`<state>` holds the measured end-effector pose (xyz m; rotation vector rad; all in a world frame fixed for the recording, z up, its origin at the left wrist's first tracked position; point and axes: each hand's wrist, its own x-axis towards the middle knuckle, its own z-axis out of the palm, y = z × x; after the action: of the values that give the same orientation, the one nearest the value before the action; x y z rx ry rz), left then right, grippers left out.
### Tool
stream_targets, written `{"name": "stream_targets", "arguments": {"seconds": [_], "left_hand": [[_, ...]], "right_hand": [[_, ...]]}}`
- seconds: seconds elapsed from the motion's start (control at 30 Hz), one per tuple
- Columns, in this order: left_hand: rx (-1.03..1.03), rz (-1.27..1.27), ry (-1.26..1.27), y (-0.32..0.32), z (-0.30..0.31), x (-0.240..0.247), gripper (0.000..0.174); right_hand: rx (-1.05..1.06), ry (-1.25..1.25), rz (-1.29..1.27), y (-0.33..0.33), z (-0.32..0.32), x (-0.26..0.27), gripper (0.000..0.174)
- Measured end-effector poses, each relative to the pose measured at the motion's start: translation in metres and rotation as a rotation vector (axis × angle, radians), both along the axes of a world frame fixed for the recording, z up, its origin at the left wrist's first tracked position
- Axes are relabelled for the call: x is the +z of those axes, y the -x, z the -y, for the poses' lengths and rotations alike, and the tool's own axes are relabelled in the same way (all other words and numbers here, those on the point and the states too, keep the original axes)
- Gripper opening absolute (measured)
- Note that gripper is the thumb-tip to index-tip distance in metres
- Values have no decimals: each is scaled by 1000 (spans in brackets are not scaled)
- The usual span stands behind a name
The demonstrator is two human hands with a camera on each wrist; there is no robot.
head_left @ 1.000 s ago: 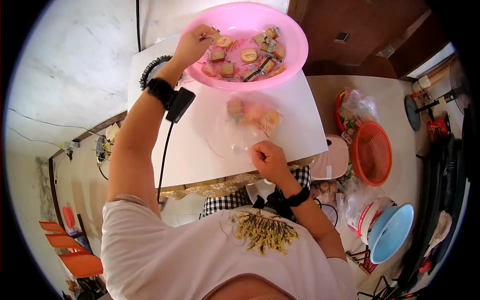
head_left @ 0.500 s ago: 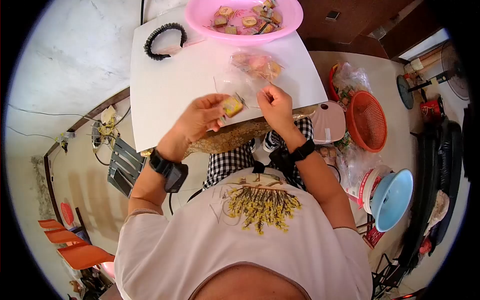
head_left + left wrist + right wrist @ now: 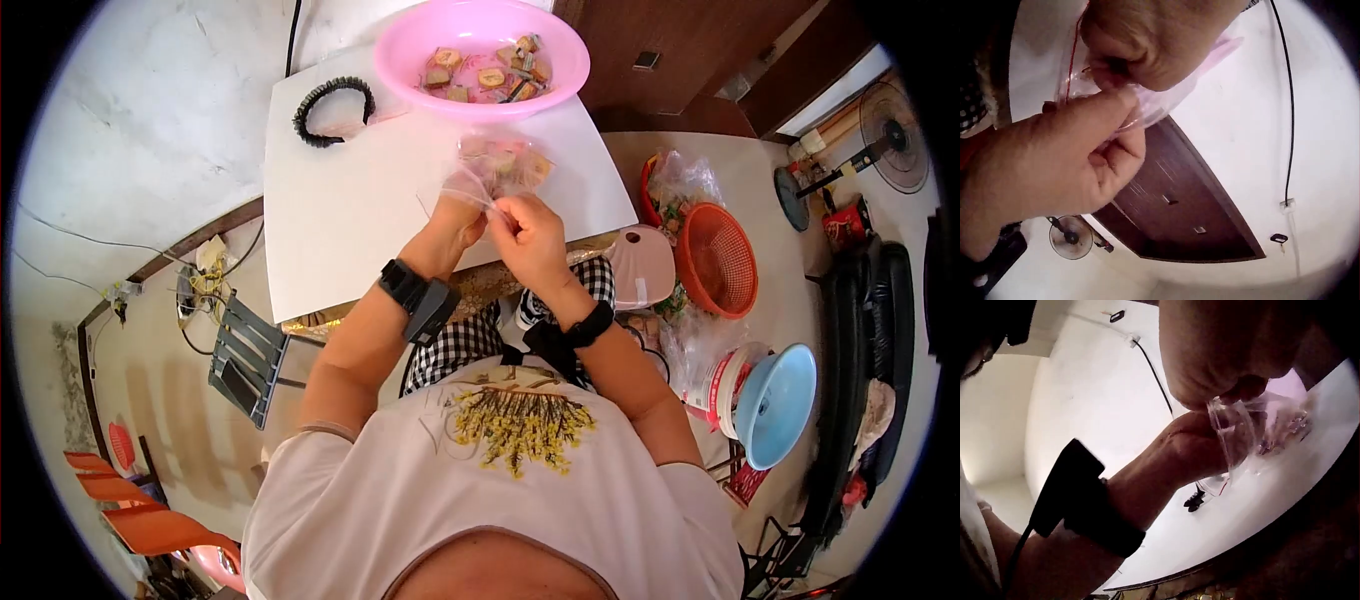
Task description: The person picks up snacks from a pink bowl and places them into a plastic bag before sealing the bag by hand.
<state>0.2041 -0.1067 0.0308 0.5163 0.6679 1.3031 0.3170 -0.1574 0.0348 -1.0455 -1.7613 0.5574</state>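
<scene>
A clear plastic bag (image 3: 515, 160) holding several small wrapped cakes lies on the white table (image 3: 340, 220). My right hand (image 3: 532, 238) pinches the bag's edge between thumb and bent fingers. In the left wrist view, this right hand (image 3: 1066, 156) is close against the left hand. My left hand (image 3: 460, 215) reaches into the bag's mouth, with clear film around its fingers. The right wrist view shows the bag's film (image 3: 1232, 434) round the left hand (image 3: 1200, 447). Its fingertips are hidden, and I cannot tell whether a wrapped cake is between them.
Behind the bag stands a pink basin (image 3: 480, 110) containing several wrapped cakes (image 3: 490, 78). A black ruffled headband (image 3: 308, 125) lies at the table's left back. To the right on the floor are an orange basket (image 3: 715, 260), a pink lidded bin (image 3: 640, 265) and a blue basin (image 3: 778, 405).
My left hand took a wrapped cake from the pink basin, brought it toward me, then went into the bag's mouth. My right hand kept its pinch on the bag's edge.
</scene>
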Motion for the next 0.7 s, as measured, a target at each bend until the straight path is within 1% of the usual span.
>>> {"name": "stream_targets", "arguments": {"seconds": [0.03,0.07,0.17,0.27,0.37,0.43,0.47,0.5,0.53,0.6,0.67,0.7], "left_hand": [[-12,3,-77,0,-18,-21,15],[-25,6,-151,0,-28,-33,16],[-119,-121,-203,3,-15,-9,29],[-48,138,-30,6,11,9,33],[-96,-487,-128,15,25,-20,34],[-61,-728,-425,25,9,-56,38],[-41,-846,-575,27,2,-65,39],[-58,-824,-606,25,1,-52,39],[-73,-803,-638,21,1,-28,38],[-116,-666,-628,15,-6,-14,37],[-171,-433,-542,13,-17,-16,37],[-187,-726,-638,17,-20,-19,35]], "right_hand": [[-2,-13,-45,3,0,0,7],[5,-11,-39,4,1,1,7],[25,-12,-26,2,2,1,7],[36,-20,-39,-1,3,0,6],[29,-15,-58,-3,3,-2,7],[27,-5,-62,-3,3,-5,7],[23,8,-53,-5,4,-6,7],[19,19,-44,-7,4,-7,7],[17,28,-36,-8,3,-7,7],[29,76,-28,-10,3,-7,7],[36,99,-38,-12,2,-7,7],[37,99,-50,-14,0,-7,7]]}}
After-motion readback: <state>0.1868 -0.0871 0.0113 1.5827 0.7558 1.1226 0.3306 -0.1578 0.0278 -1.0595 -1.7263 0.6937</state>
